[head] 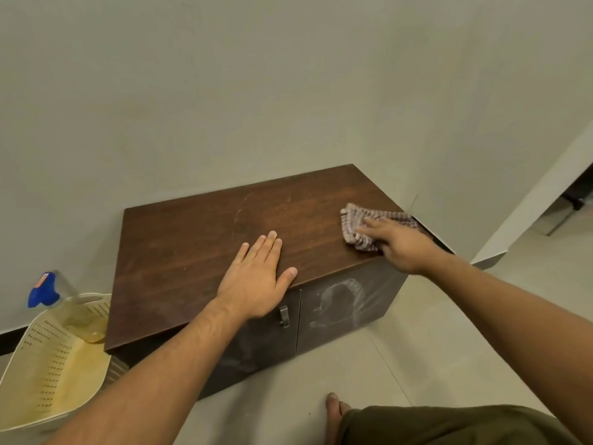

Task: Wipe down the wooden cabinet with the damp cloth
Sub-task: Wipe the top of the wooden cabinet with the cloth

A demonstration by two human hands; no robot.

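Note:
A low wooden cabinet with a dark brown top stands against the wall; faint dust streaks mark its top and chalky smears show on its right door. My left hand lies flat near the front edge of the top, fingers straight. My right hand presses a crumpled grey checked cloth onto the right end of the top, near the right edge. Its fingers lie over the cloth; the thumb is hidden.
A cream perforated plastic basket sits on the floor left of the cabinet, holding a clear spray bottle with a blue trigger head. A small metal door handle is on the front. My bare foot rests on the tiled floor.

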